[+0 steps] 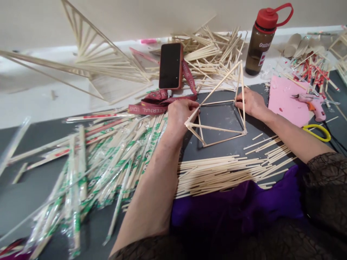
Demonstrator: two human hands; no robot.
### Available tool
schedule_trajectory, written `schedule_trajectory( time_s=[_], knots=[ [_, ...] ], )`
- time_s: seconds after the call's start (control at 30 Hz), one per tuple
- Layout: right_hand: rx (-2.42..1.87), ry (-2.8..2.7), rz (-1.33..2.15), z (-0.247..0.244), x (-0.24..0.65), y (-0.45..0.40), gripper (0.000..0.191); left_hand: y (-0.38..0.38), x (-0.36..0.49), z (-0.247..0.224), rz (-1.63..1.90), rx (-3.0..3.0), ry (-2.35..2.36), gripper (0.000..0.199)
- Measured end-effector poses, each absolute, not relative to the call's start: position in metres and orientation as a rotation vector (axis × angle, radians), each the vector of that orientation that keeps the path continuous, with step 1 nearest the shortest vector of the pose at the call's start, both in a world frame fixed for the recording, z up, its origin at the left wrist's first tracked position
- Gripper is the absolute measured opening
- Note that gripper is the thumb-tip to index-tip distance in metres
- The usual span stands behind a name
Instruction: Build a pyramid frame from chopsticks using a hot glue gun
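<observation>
Between my hands a frame of glued wooden sticks (217,128) stands on the dark grey table, with a square base and sticks rising to corners above. My left hand (181,113) is closed at the frame's far left corner, its thumb and finger pinched there. My right hand (251,103) pinches the far right corner, where sticks meet near the table. The exact spots under my fingertips are partly hidden. Nearer to me lies a spread of bare wooden sticks (217,175), partly under purple cloth (238,202).
Wrapped chopsticks (108,162) pile up at left. Behind stand a phone (170,66) on a red lanyard (151,107), a stick heap (214,50) and a bottle (260,41). A glue gun (311,103), pink sheet (287,99) and yellow-handled scissors (318,131) lie right. A larger stick structure (89,61) is back left.
</observation>
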State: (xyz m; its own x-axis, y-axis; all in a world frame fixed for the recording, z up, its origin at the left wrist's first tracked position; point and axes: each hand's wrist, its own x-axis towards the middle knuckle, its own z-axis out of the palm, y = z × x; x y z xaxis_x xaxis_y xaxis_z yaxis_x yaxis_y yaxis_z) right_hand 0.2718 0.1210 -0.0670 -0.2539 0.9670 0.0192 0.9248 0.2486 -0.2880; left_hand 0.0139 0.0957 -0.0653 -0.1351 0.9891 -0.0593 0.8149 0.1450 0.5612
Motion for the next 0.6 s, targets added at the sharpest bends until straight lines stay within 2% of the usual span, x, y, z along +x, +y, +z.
schedule_trajectory(
  time_s=[0.37,0.6],
  knots=[
    [-1.728,-2.303,0.368,-0.0704,0.2713,0.1198,0.025,0.0984,0.0098,-0.0716,0.568,1.731,2.016,0.023],
    [-1.754,-2.305,0.397,-0.0693,0.2707,0.1195,0.025,0.094,0.0154,-0.0672,0.514,1.73,2.057,0.032]
  ],
)
